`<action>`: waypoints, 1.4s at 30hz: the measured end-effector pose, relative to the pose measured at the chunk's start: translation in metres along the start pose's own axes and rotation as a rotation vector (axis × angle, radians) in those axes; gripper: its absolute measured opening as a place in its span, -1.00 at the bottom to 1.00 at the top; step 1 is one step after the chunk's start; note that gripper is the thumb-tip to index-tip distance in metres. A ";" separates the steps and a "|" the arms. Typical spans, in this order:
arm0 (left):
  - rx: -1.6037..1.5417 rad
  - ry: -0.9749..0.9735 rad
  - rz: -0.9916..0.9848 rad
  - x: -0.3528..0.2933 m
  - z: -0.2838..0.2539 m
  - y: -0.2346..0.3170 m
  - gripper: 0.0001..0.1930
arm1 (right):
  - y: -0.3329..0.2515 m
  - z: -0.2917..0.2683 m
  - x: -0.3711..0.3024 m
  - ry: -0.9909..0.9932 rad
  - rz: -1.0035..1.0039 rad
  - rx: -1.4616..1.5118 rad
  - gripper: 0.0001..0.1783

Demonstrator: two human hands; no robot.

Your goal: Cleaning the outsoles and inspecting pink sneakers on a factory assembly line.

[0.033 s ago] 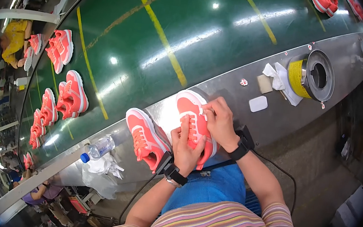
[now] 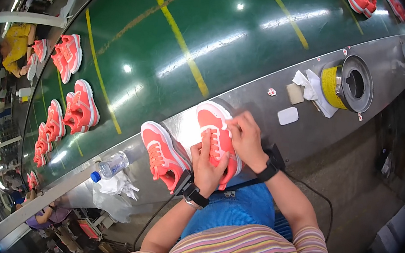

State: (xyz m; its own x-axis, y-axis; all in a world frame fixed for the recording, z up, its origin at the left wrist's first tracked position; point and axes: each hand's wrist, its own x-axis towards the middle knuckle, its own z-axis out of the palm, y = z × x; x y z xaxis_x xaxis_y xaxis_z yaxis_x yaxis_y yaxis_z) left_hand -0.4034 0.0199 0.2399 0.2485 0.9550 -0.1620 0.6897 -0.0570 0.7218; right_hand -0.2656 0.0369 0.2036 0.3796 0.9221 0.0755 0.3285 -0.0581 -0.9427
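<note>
A coral sneaker [image 2: 212, 114] with white sole lies in front of me, toe pointing away. My left hand [image 2: 207, 163] is closed on it, fingers over the laces and thumb along the collar side. At the right edge of its toe, my right hand [image 2: 246, 138] is pinched, slightly smeared by motion. A small whitish bit shows at those fingertips; its kind is too small to tell. The matching coral sneaker [image 2: 159, 147] rests just left, by my left wrist, touched by neither hand's fingers.
Beyond the metal ledge [image 2: 272, 137] runs a green belt [image 2: 135, 57] carrying several coral sneakers [image 2: 82, 106]. Right on the ledge are a yellow-labelled can [image 2: 333, 87], crumpled white paper [image 2: 313, 89], a beige block [image 2: 295, 94] and a white pad [image 2: 288, 116]. Left lies a water bottle [image 2: 113, 165].
My right hand has shifted very slightly at the toe's edge. The left hand keeps its hold on the sneaker.
</note>
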 end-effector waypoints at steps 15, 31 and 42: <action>-0.082 -0.001 -0.090 -0.002 -0.008 -0.004 -0.27 | 0.020 -0.009 -0.028 -0.116 0.245 0.389 -0.91; -0.041 -0.018 -0.030 0.002 -0.010 -0.007 -0.26 | 0.008 0.004 -0.001 0.028 0.370 0.399 -0.91; -0.043 -0.033 -0.039 0.003 -0.009 -0.008 -0.28 | 0.015 0.007 -0.017 0.060 0.362 0.332 -0.90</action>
State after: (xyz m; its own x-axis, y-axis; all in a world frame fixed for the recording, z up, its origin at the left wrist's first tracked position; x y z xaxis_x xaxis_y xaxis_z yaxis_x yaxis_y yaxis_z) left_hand -0.4147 0.0256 0.2399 0.2445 0.9462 -0.2119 0.6699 -0.0068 0.7424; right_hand -0.2731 0.0228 0.1864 0.4705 0.8412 -0.2667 -0.1230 -0.2367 -0.9638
